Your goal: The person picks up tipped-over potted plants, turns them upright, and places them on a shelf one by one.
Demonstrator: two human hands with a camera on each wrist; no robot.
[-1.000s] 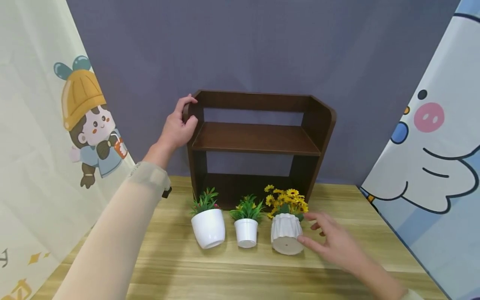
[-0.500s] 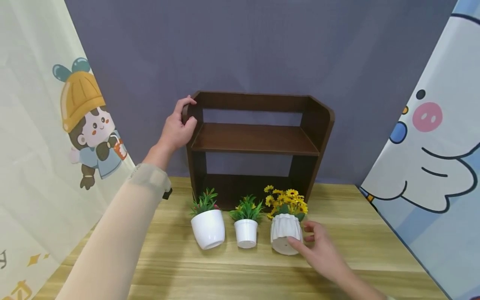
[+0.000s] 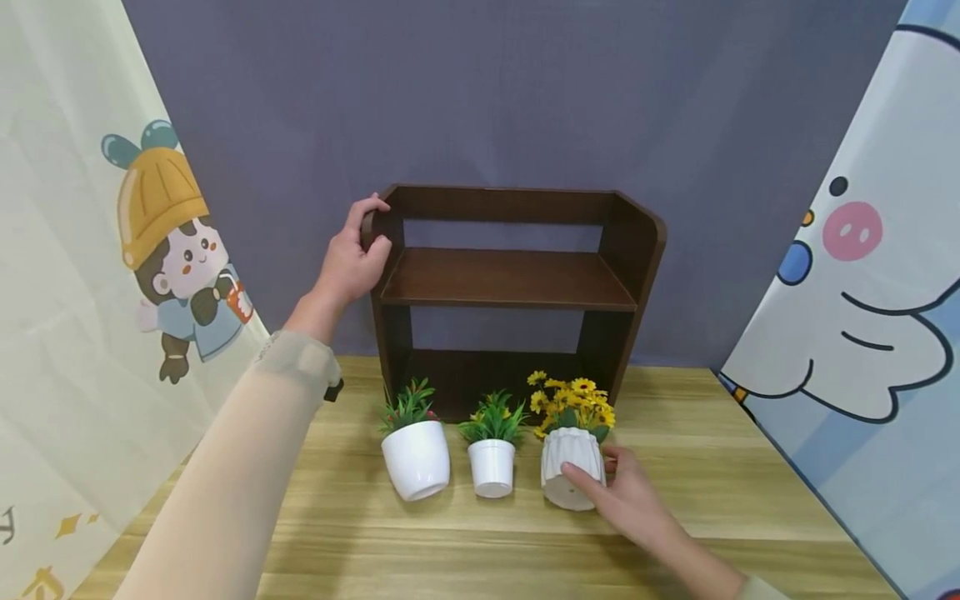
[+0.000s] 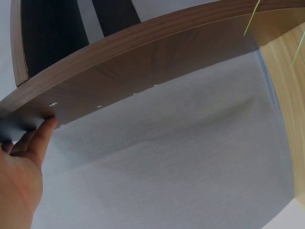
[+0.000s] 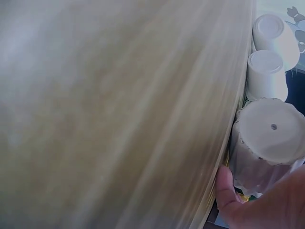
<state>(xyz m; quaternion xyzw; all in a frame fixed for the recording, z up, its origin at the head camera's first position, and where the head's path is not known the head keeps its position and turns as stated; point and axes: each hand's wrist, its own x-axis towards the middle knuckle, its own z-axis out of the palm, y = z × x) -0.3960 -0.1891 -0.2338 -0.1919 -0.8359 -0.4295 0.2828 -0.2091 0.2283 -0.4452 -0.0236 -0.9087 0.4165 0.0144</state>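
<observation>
My left hand (image 3: 349, 265) holds the upper left side panel of a dark brown two-tier shelf (image 3: 510, 277), thumb on the inner side. In the left wrist view its fingers reach behind the side panel (image 4: 143, 59). At the right, my right hand (image 3: 633, 502) grips a white fluted flowerpot (image 3: 567, 457) with yellow artificial flowers (image 3: 573, 402). The thumb lies across its front and the fingers are at its right side. This pot lies tipped on the table, its flat base (image 5: 272, 126) showing in the right wrist view.
Left of the fluted pot lie a small white pot (image 3: 492, 468) and a larger round white pot (image 3: 417, 460), both with green plants and tipped bases-forward. All sit before the shelf on a wood-grain table (image 3: 465, 554). A grey-blue cloth (image 3: 510, 92) hangs behind.
My right hand has moved left and closed in on the fluted pot, its thumb sliding across the front. The left hand stays on the shelf; the pots have not moved.
</observation>
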